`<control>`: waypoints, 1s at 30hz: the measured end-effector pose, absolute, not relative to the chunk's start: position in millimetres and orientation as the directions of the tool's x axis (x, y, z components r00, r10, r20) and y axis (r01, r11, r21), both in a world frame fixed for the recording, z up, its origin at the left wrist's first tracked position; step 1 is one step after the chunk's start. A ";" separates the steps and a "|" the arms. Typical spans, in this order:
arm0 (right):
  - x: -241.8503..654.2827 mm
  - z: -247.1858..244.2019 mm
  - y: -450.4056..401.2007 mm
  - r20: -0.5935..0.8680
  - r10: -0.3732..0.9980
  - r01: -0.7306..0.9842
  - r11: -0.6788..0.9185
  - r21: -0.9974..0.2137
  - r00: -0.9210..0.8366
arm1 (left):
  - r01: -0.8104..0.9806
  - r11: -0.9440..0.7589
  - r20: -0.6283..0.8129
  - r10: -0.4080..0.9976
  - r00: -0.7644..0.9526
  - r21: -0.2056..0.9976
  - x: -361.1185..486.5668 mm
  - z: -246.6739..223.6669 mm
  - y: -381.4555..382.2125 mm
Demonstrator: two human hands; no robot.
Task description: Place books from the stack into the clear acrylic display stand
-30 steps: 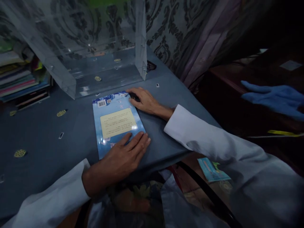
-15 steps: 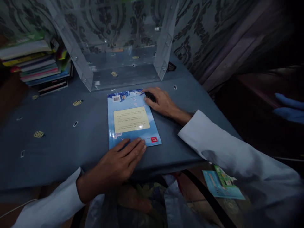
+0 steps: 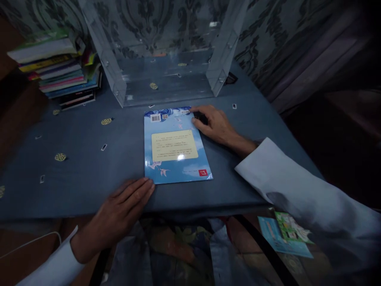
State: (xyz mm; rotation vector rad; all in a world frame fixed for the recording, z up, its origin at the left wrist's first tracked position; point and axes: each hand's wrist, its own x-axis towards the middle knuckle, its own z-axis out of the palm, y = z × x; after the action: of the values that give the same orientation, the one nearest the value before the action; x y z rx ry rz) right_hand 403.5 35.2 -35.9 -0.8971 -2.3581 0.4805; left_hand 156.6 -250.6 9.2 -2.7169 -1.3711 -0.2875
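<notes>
A blue book [image 3: 175,167] lies flat on the cloth-covered table, showing a cream text panel, a barcode and a small red logo. My left hand [image 3: 125,204] rests with fingers stretched out, its fingertips at the book's near left corner. At the far right edge of the book is my right hand [image 3: 216,125]; its thumb and index finger are apart and touch the edge. Its other fingers are partly hidden beneath the palm.
A clear acrylic rack [image 3: 116,85] stands behind the book. To the left rises a stack of books [image 3: 64,73]. The dark blue patterned tablecloth [image 3: 80,182] ends at a near edge. Below on the right, more booklets [image 3: 282,236] lie on the floor.
My left hand has slid left, off the book's lower middle to its near left corner. My right hand stays at the far right edge. The camera view has shifted a little left.
</notes>
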 end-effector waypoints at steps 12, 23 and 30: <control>403.8 -38.2 34.9 0.396 0.680 0.460 0.720 -0.519 -0.617 | 0.828 -0.544 0.250 0.828 0.503 0.137 156.0 3.7 -256.3; 400.9 -33.7 32.3 0.431 0.654 0.439 0.746 -0.500 -0.621 | 0.843 -0.509 0.348 0.833 0.430 0.175 162.1 5.6 -242.6; 400.1 -34.6 32.0 0.475 0.632 0.412 0.768 -0.490 -0.613 | 0.881 -0.424 0.307 0.884 0.353 0.210 157.7 -2.0 -233.6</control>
State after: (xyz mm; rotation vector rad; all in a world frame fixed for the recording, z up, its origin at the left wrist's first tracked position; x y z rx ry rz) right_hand 400.1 32.0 -34.6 -0.7749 -2.3114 0.4423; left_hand 157.7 -233.6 -2.0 -2.5904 -1.6898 -0.5957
